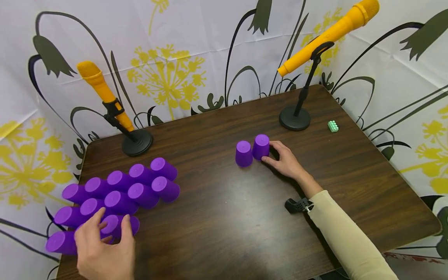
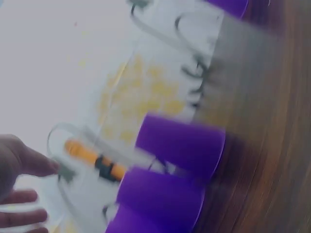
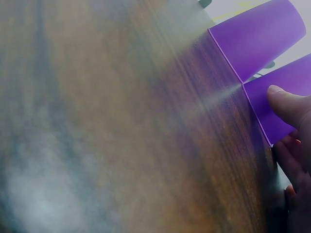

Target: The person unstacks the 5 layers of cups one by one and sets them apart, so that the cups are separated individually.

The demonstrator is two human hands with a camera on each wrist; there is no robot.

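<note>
Several purple cups stand upside down in rows at the table's left; one front-row cup (image 1: pixel 114 224) shows between the spread thumb and fingers of my left hand (image 1: pixel 105 252). In the left wrist view the same hand (image 2: pixel 22 179) looks apart from the purple cups near it, though the picture is blurred. Near the middle of the table, my right hand (image 1: pixel 285 160) grips an upside-down purple cup (image 1: pixel 261 147) from its right side. Its thumb lies on the cup wall in the right wrist view. Just left of that cup stands another upside-down cup (image 1: pixel 244 154), rims touching.
An orange microphone (image 1: pixel 105 91) on a black stand is behind the rows of cups. A second orange microphone (image 1: pixel 329 33) on a stand (image 1: pixel 294 118) is at the back right, with a small green toy brick (image 1: pixel 333 126) beside it. Patterned cloth (image 1: pixel 210 50) hangs behind the table.
</note>
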